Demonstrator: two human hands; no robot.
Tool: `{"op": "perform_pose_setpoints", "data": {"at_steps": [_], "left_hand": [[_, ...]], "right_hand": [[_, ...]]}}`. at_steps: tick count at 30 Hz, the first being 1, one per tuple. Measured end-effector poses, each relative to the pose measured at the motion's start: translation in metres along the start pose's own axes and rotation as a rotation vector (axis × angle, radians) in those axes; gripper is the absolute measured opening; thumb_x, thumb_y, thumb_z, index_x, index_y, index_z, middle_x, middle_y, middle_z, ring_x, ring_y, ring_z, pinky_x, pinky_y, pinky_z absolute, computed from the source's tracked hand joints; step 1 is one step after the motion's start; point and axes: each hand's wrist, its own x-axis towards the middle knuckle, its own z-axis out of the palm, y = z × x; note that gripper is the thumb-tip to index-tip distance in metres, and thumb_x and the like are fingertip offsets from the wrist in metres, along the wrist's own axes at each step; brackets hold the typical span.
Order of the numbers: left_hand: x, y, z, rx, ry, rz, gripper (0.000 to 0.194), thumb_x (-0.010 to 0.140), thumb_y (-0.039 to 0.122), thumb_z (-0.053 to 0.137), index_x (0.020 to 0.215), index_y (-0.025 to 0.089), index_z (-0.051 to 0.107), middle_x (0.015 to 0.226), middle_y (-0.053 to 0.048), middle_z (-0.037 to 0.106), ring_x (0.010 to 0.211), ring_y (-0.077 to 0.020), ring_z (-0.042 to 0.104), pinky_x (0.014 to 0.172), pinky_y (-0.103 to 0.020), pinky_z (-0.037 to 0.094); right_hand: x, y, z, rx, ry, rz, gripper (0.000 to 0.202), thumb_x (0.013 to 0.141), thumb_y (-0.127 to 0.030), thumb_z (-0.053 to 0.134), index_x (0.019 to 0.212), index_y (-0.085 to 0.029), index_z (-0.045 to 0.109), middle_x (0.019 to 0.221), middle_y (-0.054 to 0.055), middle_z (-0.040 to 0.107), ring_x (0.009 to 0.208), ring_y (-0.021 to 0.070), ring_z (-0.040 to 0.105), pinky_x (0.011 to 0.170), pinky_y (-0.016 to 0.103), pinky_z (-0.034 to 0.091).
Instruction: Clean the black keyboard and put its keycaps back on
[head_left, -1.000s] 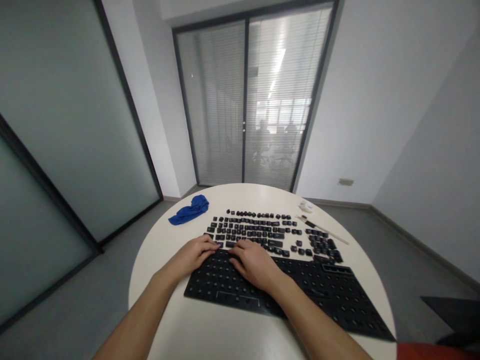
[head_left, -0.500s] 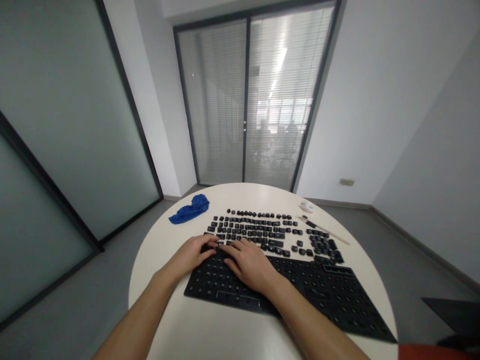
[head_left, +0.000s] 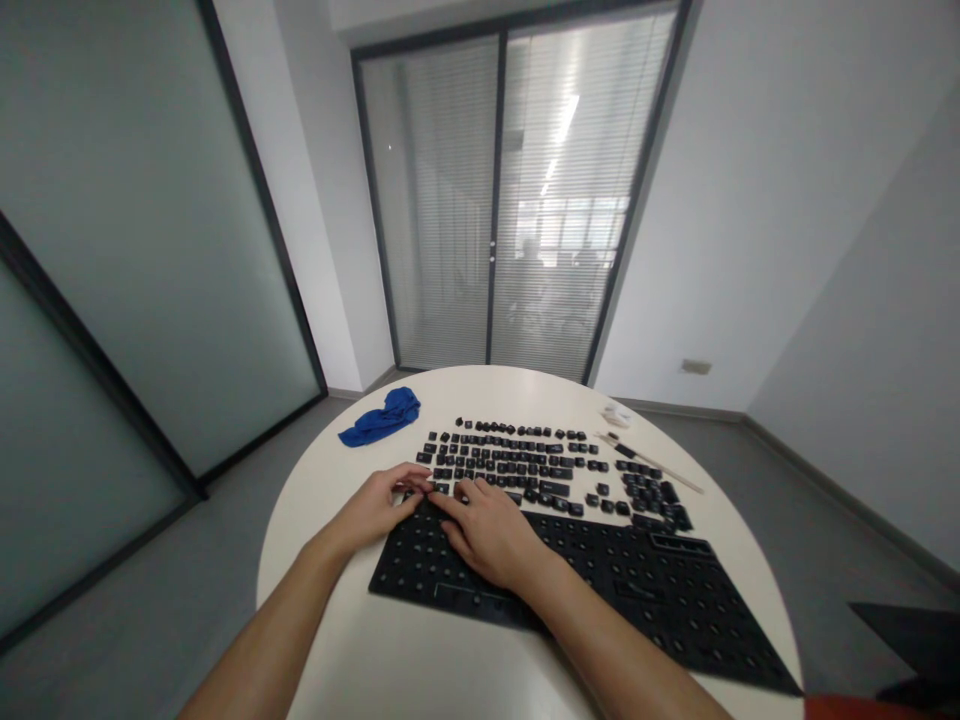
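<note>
A black keyboard base (head_left: pixel 622 585) without keycaps lies along the front of the table, its rows of small switch posts bare. Rows of loose black keycaps (head_left: pixel 510 455) are laid out behind it. My left hand (head_left: pixel 379 508) is at the base's far left corner, thumb and fingertips drawn together beside the nearest keycaps; whatever is between them is too small to make out. My right hand (head_left: pixel 487 530) rests over the left half of the base, index finger stretched toward the left fingertips and the thumb apart. It covers part of the base and of the front keycap row.
A blue cloth (head_left: pixel 381 418) lies crumpled at the table's back left. A thin brush (head_left: pixel 656 465) and a small white item (head_left: pixel 616 414) are at the back right. The round white table (head_left: pixel 390 660) ends close to the base's front right corner.
Both hands have shifted slightly left, and the left fingers have lifted and arched a little. The view has moved slightly; keycaps and base otherwise look the same.
</note>
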Motion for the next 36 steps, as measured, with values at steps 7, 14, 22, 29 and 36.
{"op": "perform_pose_setpoints", "data": {"at_steps": [7, 14, 22, 29, 36], "left_hand": [[0.003, 0.0, 0.0, 0.065, 0.108, -0.049, 0.024, 0.093, 0.033, 0.055, 0.11, 0.02, 0.065, 0.099, -0.006, 0.071, 0.095, -0.0221, 0.068, 0.081, -0.033, 0.054], [0.005, -0.002, 0.0, 0.068, 0.176, -0.068, 0.027, 0.093, 0.035, 0.053, 0.112, 0.018, 0.063, 0.096, -0.007, 0.071, 0.09, -0.022, 0.067, 0.074, -0.032, 0.054], [0.022, -0.003, 0.001, 0.139, 0.342, -0.08, 0.031, 0.092, 0.04, 0.053, 0.109, 0.017, 0.065, 0.101, -0.007, 0.072, 0.09, -0.0221, 0.068, 0.071, -0.03, 0.055], [0.068, -0.015, 0.007, 0.402, 0.247, -0.085, 0.03, 0.093, 0.032, 0.049, 0.107, 0.016, 0.07, 0.11, -0.009, 0.073, 0.1, -0.0237, 0.068, 0.092, -0.035, 0.052], [0.125, -0.02, 0.012, 0.607, 0.103, -0.124, 0.032, 0.093, 0.026, 0.052, 0.117, 0.018, 0.072, 0.121, -0.01, 0.071, 0.114, -0.0265, 0.065, 0.1, -0.034, 0.046]], "right_hand": [[0.003, -0.004, -0.002, -0.005, -0.021, 0.025, 0.037, 0.098, -0.034, 0.049, 0.133, -0.027, 0.057, 0.112, 0.01, 0.06, 0.102, 0.0254, 0.054, 0.088, 0.039, 0.045], [0.0, -0.002, 0.0, 0.068, -0.003, 0.015, 0.034, 0.098, -0.036, 0.05, 0.13, -0.027, 0.059, 0.113, 0.009, 0.06, 0.105, 0.0248, 0.055, 0.092, 0.039, 0.045], [-0.002, 0.001, 0.007, 0.107, 0.046, 0.034, 0.04, 0.096, -0.034, 0.055, 0.131, -0.016, 0.054, 0.12, 0.012, 0.06, 0.11, 0.0266, 0.054, 0.098, 0.042, 0.044], [-0.01, 0.007, -0.002, 0.165, -0.003, 0.002, 0.034, 0.094, -0.033, 0.058, 0.123, -0.016, 0.06, 0.12, 0.011, 0.062, 0.112, 0.026, 0.054, 0.1, 0.041, 0.044], [-0.019, 0.017, -0.011, 0.264, -0.047, -0.046, 0.039, 0.095, -0.031, 0.058, 0.131, -0.016, 0.06, 0.129, 0.01, 0.062, 0.12, 0.024, 0.052, 0.107, 0.037, 0.039]]}}
